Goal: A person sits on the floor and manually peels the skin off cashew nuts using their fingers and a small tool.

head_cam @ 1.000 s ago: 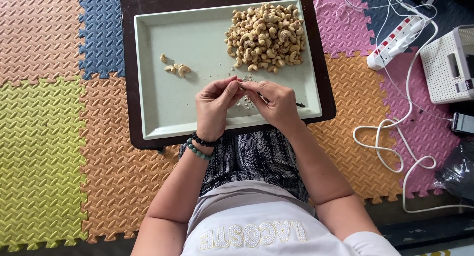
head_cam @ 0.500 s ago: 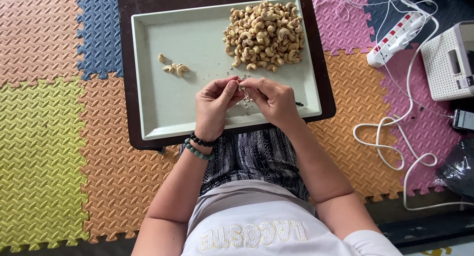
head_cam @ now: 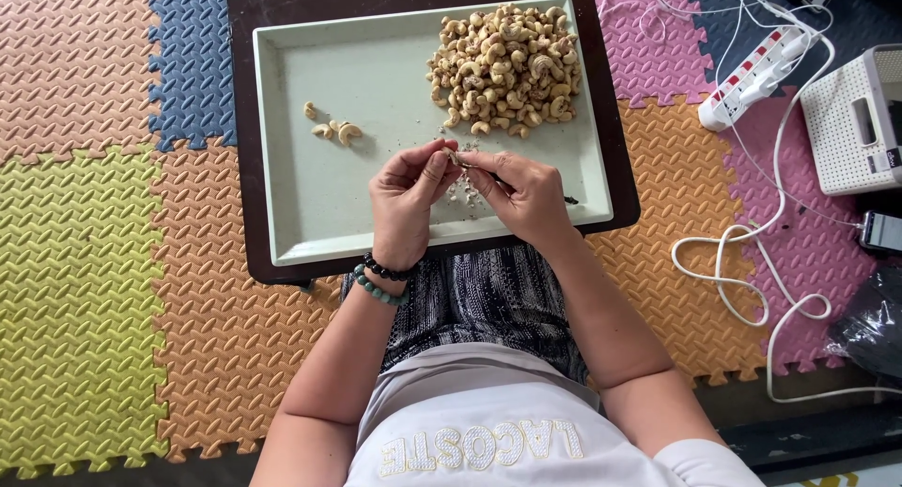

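My left hand (head_cam: 406,198) and my right hand (head_cam: 522,191) meet over the middle of a pale green tray (head_cam: 310,205), fingertips pinched together on one cashew nut (head_cam: 453,154). My right hand also grips a thin dark tool whose tip (head_cam: 569,200) pokes out by the wrist side. A big heap of unpeeled cashews (head_cam: 505,64) lies at the tray's far right corner. A few peeled cashews (head_cam: 336,128) lie at the far left. Skin crumbs (head_cam: 462,188) are scattered under my hands.
The tray rests on a dark brown board (head_cam: 246,168) over coloured foam floor mats (head_cam: 94,262). To the right lie a white power strip (head_cam: 752,66), looping white cables (head_cam: 742,271), a white box-shaped device (head_cam: 853,121), a phone (head_cam: 883,231) and a dark plastic bag (head_cam: 869,320).
Both hands stay together over the tray, working the same nut with small finger movements. Nothing else has moved.
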